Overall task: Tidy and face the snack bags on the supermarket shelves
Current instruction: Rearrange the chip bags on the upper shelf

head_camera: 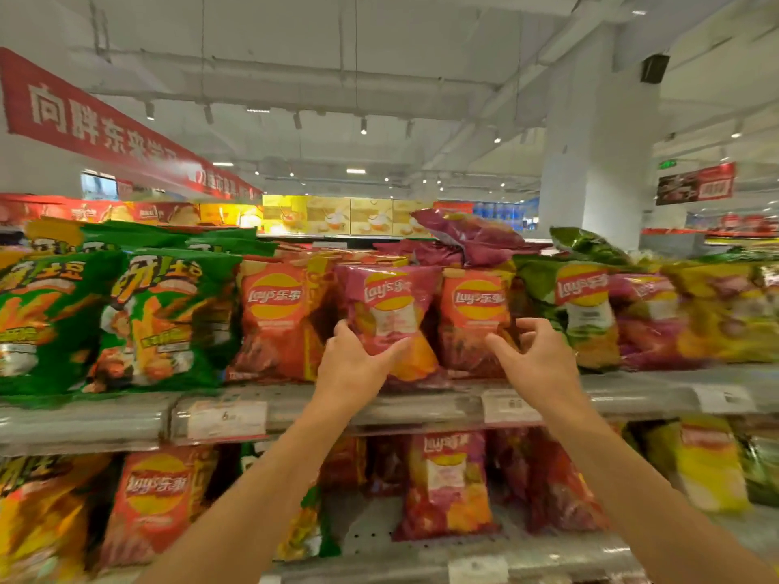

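A pink Lay's bag (390,305) stands upright at the front of the top shelf (421,404), between two red Lay's bags (278,318) (476,314). My left hand (358,364) grips the pink bag's lower left part, thumb on its front. My right hand (533,356) hovers in front of the right red bag, fingers loosely curled, holding nothing. A loose purple bag (472,236) lies tilted on top of the row.
Green snack bags (168,318) fill the shelf's left side. Green, pink and yellow Lay's bags (590,314) stand to the right. The lower shelf (463,545) holds more bags. Price tags (227,419) line the shelf edge. A white pillar (598,162) rises behind.
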Demonstrator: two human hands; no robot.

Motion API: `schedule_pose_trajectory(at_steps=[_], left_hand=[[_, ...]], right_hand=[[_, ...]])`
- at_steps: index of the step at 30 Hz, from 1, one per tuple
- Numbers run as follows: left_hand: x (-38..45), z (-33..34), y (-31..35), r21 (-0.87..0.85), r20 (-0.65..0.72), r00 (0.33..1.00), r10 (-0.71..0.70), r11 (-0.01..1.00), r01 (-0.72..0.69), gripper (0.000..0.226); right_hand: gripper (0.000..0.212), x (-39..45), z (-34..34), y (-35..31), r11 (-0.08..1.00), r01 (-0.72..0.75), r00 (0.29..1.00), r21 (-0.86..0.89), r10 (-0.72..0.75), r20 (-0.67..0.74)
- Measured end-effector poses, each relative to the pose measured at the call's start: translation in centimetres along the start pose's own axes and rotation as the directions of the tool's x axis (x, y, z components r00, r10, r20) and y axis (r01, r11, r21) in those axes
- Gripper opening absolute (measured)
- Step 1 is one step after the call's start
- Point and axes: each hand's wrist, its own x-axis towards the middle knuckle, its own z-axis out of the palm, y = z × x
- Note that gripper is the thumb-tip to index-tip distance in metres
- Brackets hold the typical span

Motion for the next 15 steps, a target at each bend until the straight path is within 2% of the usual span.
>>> schedule_pose_trajectory(at_steps=[4,8,10,12,15], left_hand=[[1.7,0.9,0.5,-0.001,0.020,0.993,-0.115,0.993,0.115,0.142],[3.7,0.4,0.6,-0.026,0.099,0.977,-0.187,0.981,0.191,0.149],[4.1,0.2,0.4,-0.034,0.120,0.970,-0.212,0.975,0.218,0.157],[4.3,0.2,0.2,-0.036,0.123,0.968,-0.217,0.974,0.223,0.164],[4.5,0.3,0.0,-0.056,0.125,0.974,-0.191,0.978,0.199,0.160]], right_hand=[[0.103,3.0,-0.2,2.1,0.997,-0.046,0.982,-0.068,0.057,0.178],[0.129,5.7,0.8,2.2,0.995,-0.071,0.931,-0.075,0.093,0.352],[0.132,7.0,1.4,1.9,0.994,-0.101,0.889,-0.050,0.113,0.444],[0.126,8.0,2.2,2.0,0.994,-0.107,0.850,-0.012,0.098,0.518],[0.106,8.5,3.1,2.5,0.989,-0.126,0.858,0.070,0.073,0.508]])
